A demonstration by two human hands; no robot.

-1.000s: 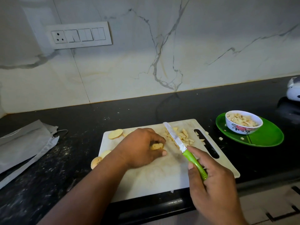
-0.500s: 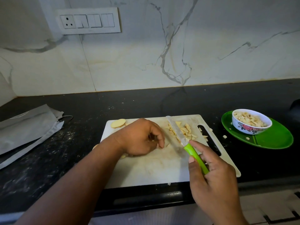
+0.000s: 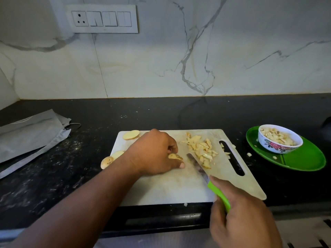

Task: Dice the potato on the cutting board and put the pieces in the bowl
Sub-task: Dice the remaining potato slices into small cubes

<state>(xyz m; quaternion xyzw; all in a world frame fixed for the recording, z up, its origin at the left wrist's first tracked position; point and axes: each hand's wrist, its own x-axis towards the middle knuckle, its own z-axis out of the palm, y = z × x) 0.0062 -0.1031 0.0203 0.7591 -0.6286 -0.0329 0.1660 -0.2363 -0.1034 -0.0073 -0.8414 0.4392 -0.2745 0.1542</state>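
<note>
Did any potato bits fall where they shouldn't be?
Yes. A few potato bits lie on the green plate beside the bowl, not in it. One potato slice sits on the black counter, off the cutting board.

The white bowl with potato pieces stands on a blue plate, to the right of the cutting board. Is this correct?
Not quite: the head view shows the plate is green, not blue. The white bowl with potato pieces does stand on it, right of the cutting board.

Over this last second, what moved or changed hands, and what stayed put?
The knife blade swung down from raised to low over the cutting board, beside the potato slice. The left hand keeps pinching that slice; the right hand keeps gripping the knife. Bowl, diced pile unchanged.
</note>
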